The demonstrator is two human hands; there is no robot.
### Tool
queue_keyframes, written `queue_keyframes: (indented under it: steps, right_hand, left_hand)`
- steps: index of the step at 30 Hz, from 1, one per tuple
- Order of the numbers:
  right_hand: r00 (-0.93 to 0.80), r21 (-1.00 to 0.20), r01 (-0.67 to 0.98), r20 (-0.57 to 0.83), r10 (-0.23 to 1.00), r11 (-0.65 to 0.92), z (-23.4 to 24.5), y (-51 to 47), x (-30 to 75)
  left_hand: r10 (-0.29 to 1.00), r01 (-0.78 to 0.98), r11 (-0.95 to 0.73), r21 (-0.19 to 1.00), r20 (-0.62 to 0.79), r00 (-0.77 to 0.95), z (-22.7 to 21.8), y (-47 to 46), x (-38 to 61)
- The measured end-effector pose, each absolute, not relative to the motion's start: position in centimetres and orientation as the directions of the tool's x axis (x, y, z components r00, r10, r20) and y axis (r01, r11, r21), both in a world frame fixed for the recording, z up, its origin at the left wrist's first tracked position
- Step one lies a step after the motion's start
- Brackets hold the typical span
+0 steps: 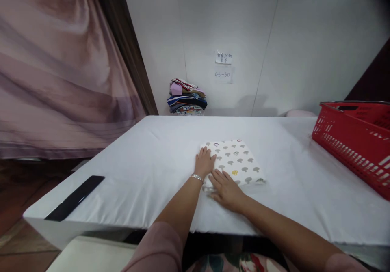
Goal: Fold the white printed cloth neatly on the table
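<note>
A white cloth with grey mushroom prints lies folded into a flat square on the white-covered table. My left hand rests along the cloth's left edge, its fingers stretched out on top. Close beside it, my right hand lies over the near left corner with its fingers extended on the cloth. A bracelet circles my left wrist. Neither hand grips anything that I can see.
A red plastic basket stands at the table's right side. Toward the left front lies a black flat object. Folded fabrics are stacked beyond the far edge, near paper notes on the wall. A pink curtain hangs at left.
</note>
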State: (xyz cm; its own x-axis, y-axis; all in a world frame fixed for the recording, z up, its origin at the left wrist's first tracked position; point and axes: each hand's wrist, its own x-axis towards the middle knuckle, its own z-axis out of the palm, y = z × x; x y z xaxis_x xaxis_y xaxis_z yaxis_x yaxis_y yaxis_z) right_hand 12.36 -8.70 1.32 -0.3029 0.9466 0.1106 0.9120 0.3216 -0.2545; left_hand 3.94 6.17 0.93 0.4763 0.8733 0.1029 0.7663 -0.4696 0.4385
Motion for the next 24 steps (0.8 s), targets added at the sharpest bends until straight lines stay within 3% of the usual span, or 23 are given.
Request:
queue_keyframes:
  steps: [3, 8, 12, 16, 24]
  right_hand:
    - [-0.303, -0.310, 0.896, 0.096, 0.948, 0.318, 2.8, -8.7, 14.6]
    - [0.110, -0.223, 0.972, 0.131, 0.985, -0.078, 2.9, -6.4, 20.8]
    - [0.186, -0.211, 0.964, 0.092, 0.978, -0.163, 1.2, -5.5, 23.3]
    - [0.196, -0.351, 0.924, 0.095, 0.976, -0.151, 1.3, -5.3, 24.2]
    - [0.545, -0.666, 0.602, -0.061, 0.836, -0.441, 1.4, -2.9, 28.7]
  left_hand:
    - [0.871, 0.761, -0.482, 0.435, 0.141, 0.471, 0.5, 6.1, 3.7]
    - [0.871, 0.752, -0.485, 0.447, 0.165, 0.464, 0.5, 5.8, 3.6]
    - [0.872, 0.750, -0.485, 0.450, 0.181, 0.456, 0.3, 5.7, 3.6]
    - [0.886, 0.750, -0.459, 0.476, 0.190, 0.422, 0.2, 5.6, 3.5]
    - [0.952, 0.758, -0.293, 0.583, 0.248, 0.177, 0.7, 5.0, 3.3]
